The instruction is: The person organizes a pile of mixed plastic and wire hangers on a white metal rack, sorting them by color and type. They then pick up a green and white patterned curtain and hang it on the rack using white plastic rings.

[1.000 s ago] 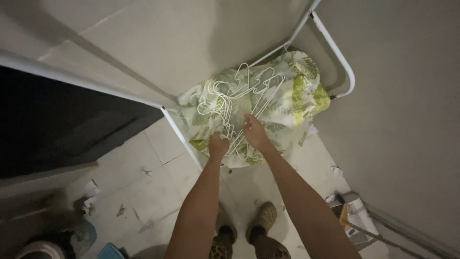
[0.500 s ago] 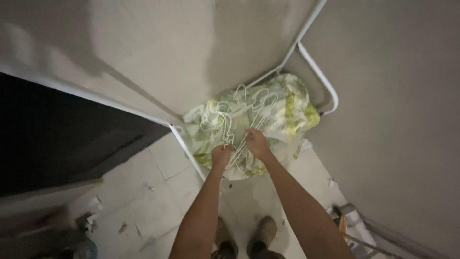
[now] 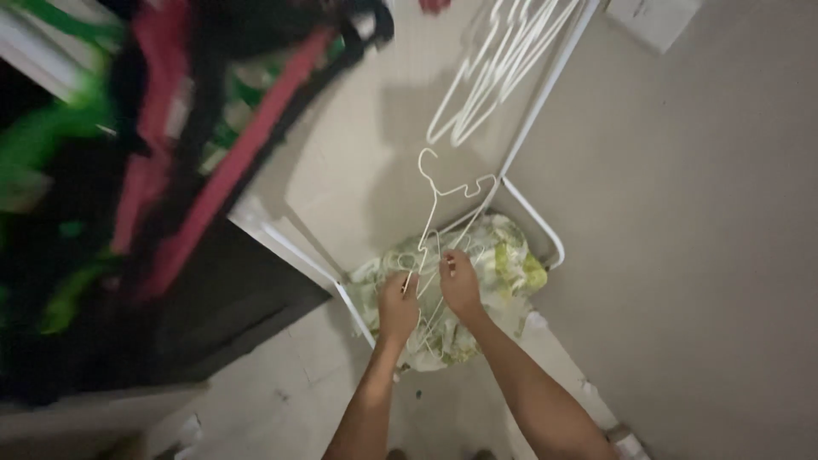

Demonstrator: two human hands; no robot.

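White wire hanger (image 3: 443, 213) is up in both hands, hook at top, held in front of the wall, above the green-and-white floral bundle (image 3: 494, 264) on the low end of the white tube rack (image 3: 545, 230). Left hand (image 3: 398, 305) clenched on the lower left part of the wire; right hand (image 3: 460, 285) pinching the wire just beside it. More white wire runs down below the hands over the bundle; can't tell how many hangers are in that tangle, or whether they're hooked to the raised one.

Hard to read:
- Hanging clothes (image 3: 170, 145) top left are motion-blurred: red, green, black streaks, no garment shapes.
- More white hangers (image 3: 486, 77) at the top are cut off by the frame edge; what they hang on isn't visible.
- Bundle's near side is covered by hands and forearms.
- Dark panel (image 3: 230, 307) lower left is too dim to identify.
- Tiled floor (image 3: 281, 392) dim, small light scraps on it, unidentifiable.
- Pale box-like corner (image 3: 652, 17) top right, cropped.

Versus half a second ago: the view has tilted up, so the clothes and upper hangers are now in frame and the feet have dropped out. Then the hands were down on the hanger pile on the bundle; now one hanger is lifted clear with its hook well above them. Bundle and rack unmoved.
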